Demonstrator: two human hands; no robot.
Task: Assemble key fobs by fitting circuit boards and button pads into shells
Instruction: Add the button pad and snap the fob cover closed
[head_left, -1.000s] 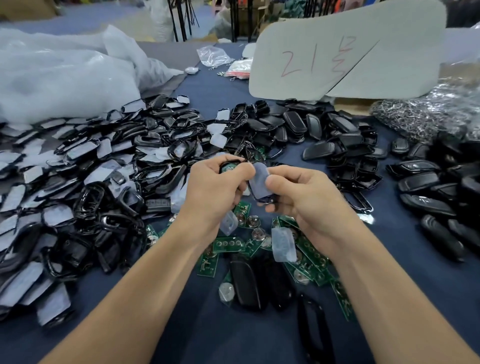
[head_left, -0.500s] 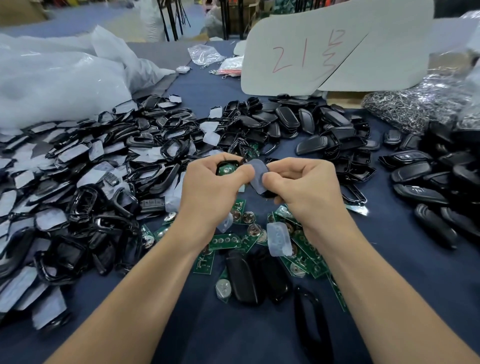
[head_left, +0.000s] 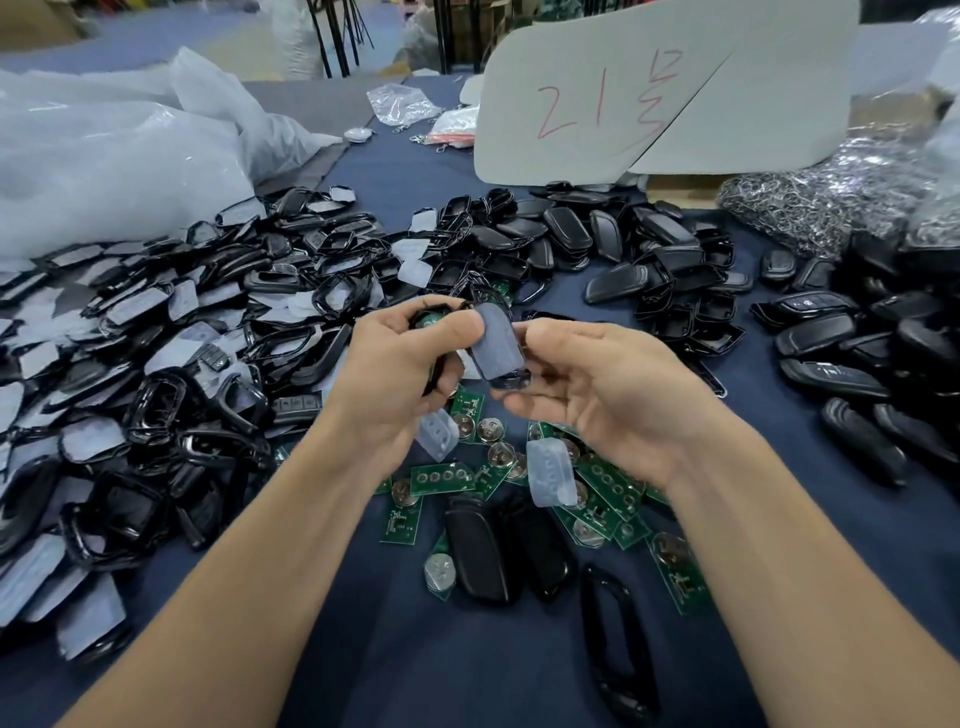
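Mid-frame, left hand (head_left: 395, 374) clamps a shell (head_left: 434, 371) carrying a circuit board (head_left: 430, 318); right hand (head_left: 608, 384) pinches the button pad (head_left: 498, 345) beside it, probably for seating.

Bright, even light from overhead fills the scene, leaving only soft shadows on the blue cloth (head_left: 415, 660). The glossy black shells (head_left: 570, 231) carry white glints, and the plastic bag (head_left: 104, 171) looks washed out. Wide-angle bending stretches the edges, and the far background is soft.
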